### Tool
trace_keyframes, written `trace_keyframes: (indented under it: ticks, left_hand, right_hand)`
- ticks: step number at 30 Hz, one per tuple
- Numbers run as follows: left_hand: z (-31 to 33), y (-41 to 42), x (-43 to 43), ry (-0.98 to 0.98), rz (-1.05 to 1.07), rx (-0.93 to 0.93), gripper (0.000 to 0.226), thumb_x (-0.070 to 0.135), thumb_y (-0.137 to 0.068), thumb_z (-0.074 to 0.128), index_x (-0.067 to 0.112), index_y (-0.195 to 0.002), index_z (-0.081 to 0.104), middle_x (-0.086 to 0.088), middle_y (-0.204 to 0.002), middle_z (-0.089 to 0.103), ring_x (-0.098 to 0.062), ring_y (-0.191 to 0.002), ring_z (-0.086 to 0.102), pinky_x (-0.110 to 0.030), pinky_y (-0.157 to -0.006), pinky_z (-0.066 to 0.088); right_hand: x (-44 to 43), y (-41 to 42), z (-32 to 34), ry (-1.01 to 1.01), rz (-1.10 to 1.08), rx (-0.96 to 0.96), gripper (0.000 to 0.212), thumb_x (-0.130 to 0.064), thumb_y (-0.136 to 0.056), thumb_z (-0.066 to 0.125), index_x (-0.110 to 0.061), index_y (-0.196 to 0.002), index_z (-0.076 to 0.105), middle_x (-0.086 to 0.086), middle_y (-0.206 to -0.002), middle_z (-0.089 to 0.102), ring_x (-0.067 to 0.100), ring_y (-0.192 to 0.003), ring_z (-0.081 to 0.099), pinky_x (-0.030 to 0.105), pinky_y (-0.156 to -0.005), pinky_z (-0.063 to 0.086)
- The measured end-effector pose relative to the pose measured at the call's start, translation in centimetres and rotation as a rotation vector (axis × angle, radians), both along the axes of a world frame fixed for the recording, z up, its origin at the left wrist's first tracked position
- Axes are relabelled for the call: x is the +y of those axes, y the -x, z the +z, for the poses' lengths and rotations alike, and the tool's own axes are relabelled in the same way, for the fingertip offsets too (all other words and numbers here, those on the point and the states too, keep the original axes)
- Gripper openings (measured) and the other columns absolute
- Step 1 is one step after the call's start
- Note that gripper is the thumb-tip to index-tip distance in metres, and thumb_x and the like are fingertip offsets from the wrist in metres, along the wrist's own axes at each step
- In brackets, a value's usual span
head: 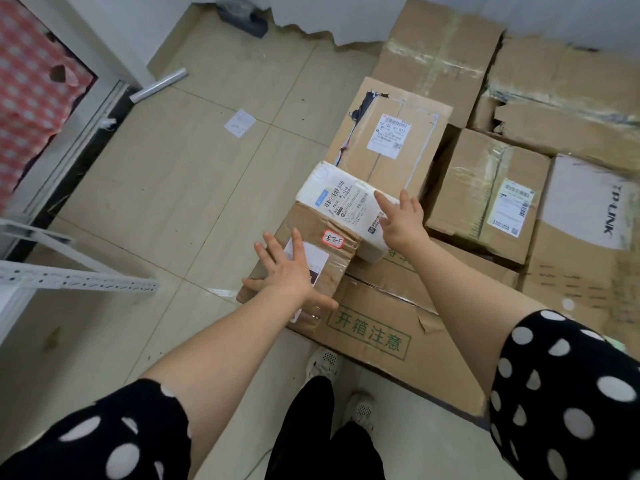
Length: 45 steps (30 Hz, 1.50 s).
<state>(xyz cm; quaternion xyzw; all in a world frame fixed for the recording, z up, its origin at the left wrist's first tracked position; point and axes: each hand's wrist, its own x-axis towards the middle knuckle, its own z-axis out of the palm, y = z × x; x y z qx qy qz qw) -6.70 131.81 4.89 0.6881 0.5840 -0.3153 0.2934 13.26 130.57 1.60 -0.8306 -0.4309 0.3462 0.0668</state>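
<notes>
A small brown taped parcel with a red-edged sticker lies on a big flat carton printed with green characters. My left hand rests flat on this parcel with its fingers spread. Just beyond lies a white parcel with a barcode label. My right hand is over the white parcel's right end, fingers straight, the forefinger touching its label.
Several cardboard cartons fill the right side, among them a labelled one behind the parcels and a TP-LINK box. A white metal shelf frame stands at the left. A foil roll and a paper slip lie on the tiled floor.
</notes>
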Motion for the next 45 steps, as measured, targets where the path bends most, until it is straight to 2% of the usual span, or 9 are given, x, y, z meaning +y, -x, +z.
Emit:
trace_keyframes:
  ticks: [5, 9, 14, 17, 21, 32, 39, 43, 45]
  left_hand:
    - [2.7, -1.8, -0.5, -0.043, -0.061, -0.028, 0.145, 0.063, -0.059, 0.079, 0.025, -0.144, -0.031, -0.019, -0.148, -0.038, -0.037, -0.139, -0.031, -0.073, -0.104, 0.015]
    - [5.9, -4.1, -0.6, -0.112, -0.139, -0.091, 0.132, 0.059, -0.067, 0.076, 0.018, -0.150, -0.017, -0.019, -0.156, -0.019, -0.034, -0.145, -0.017, -0.063, -0.112, 0.016]
    - [10.6, -8.5, -1.9, -0.198, -0.404, -0.143, 0.099, 0.057, -0.076, 0.067, 0.013, -0.149, 0.015, -0.015, -0.149, 0.025, -0.031, -0.140, 0.022, -0.051, -0.111, 0.020]
    - [14.2, -12.2, -4.7, -0.233, -0.556, -0.217, 0.081, 0.051, -0.081, 0.066, 0.013, -0.142, 0.028, -0.014, -0.144, 0.034, -0.031, -0.135, 0.030, -0.053, -0.110, 0.020]
    - [18.6, -16.3, -10.7, -0.293, -0.779, -0.319, 0.082, 0.051, -0.081, 0.064, 0.015, -0.145, 0.027, -0.014, -0.144, 0.037, -0.032, -0.135, 0.032, -0.054, -0.111, 0.024]
    - [29.5, -19.0, -41.8, -0.347, -1.304, -0.619, 0.085, 0.054, -0.084, 0.058, 0.014, -0.148, 0.019, -0.015, -0.146, 0.035, -0.034, -0.136, 0.031, -0.054, -0.111, 0.024]
    - [33.1, -12.4, -66.7, -0.252, -1.631, -0.851, 0.072, 0.053, -0.087, 0.055, 0.017, -0.142, 0.026, -0.011, -0.142, 0.042, -0.031, -0.132, 0.038, -0.050, -0.108, 0.029]
    - [34.7, -8.3, -78.4, -0.161, -1.816, -0.921, 0.075, 0.052, -0.089, 0.052, 0.017, -0.147, 0.022, -0.011, -0.146, 0.038, -0.031, -0.133, 0.037, -0.047, -0.108, 0.027]
    - [35.2, -6.7, -83.7, -0.132, -1.904, -0.949, 0.076, 0.054, -0.090, 0.050, 0.017, -0.148, 0.020, -0.012, -0.148, 0.036, -0.032, -0.133, 0.038, -0.046, -0.108, 0.028]
  right_hand:
    - [-2.3, 0.7, 3.4, -0.018, -0.015, 0.030, 0.055, -0.026, -0.101, 0.042, -0.034, -0.151, 0.019, 0.009, -0.160, 0.001, 0.030, -0.147, -0.003, 0.039, -0.117, 0.008]
    - [-5.0, 1.1, 7.4, -0.021, -0.014, 0.003, 0.057, -0.029, -0.099, 0.045, -0.034, -0.151, 0.021, 0.010, -0.159, 0.010, 0.030, -0.145, 0.012, 0.039, -0.114, 0.021]
    - [-11.0, 0.3, 13.3, 0.001, -0.039, -0.111, 0.056, -0.027, -0.098, 0.047, -0.023, -0.149, 0.026, 0.015, -0.152, 0.027, 0.032, -0.137, 0.030, 0.037, -0.108, 0.030]
    - [-16.1, -1.4, 17.1, 0.004, -0.144, -0.230, 0.051, -0.028, -0.096, 0.048, -0.013, -0.143, 0.033, 0.014, -0.142, 0.039, 0.033, -0.129, 0.039, 0.036, -0.103, 0.036]
    - [-24.0, -3.1, 21.6, 0.016, -0.330, -0.347, 0.053, -0.033, -0.097, 0.048, -0.009, -0.142, 0.034, 0.015, -0.146, 0.036, 0.032, -0.134, 0.035, 0.036, -0.108, 0.030]
    - [-56.3, 3.3, 31.5, 0.023, -0.834, -0.634, 0.055, -0.041, -0.100, 0.036, -0.013, -0.146, 0.028, 0.011, -0.152, 0.031, 0.025, -0.141, 0.027, 0.042, -0.118, 0.012]
    - [-80.2, 15.7, 35.2, 0.092, -1.268, -0.707, 0.049, -0.041, -0.102, 0.031, -0.009, -0.137, 0.039, 0.014, -0.141, 0.043, 0.029, -0.130, 0.038, 0.039, -0.108, 0.024]
    - [-90.3, 22.8, 36.5, 0.060, -1.547, -0.715, 0.044, -0.040, -0.100, 0.033, -0.008, -0.127, 0.048, 0.014, -0.131, 0.051, 0.032, -0.122, 0.045, 0.039, -0.101, 0.032]
    - [-94.4, 26.0, 36.9, 0.033, -1.657, -0.704, 0.046, -0.037, -0.101, 0.032, -0.008, -0.135, 0.043, 0.013, -0.138, 0.046, 0.031, -0.128, 0.041, 0.038, -0.105, 0.030]
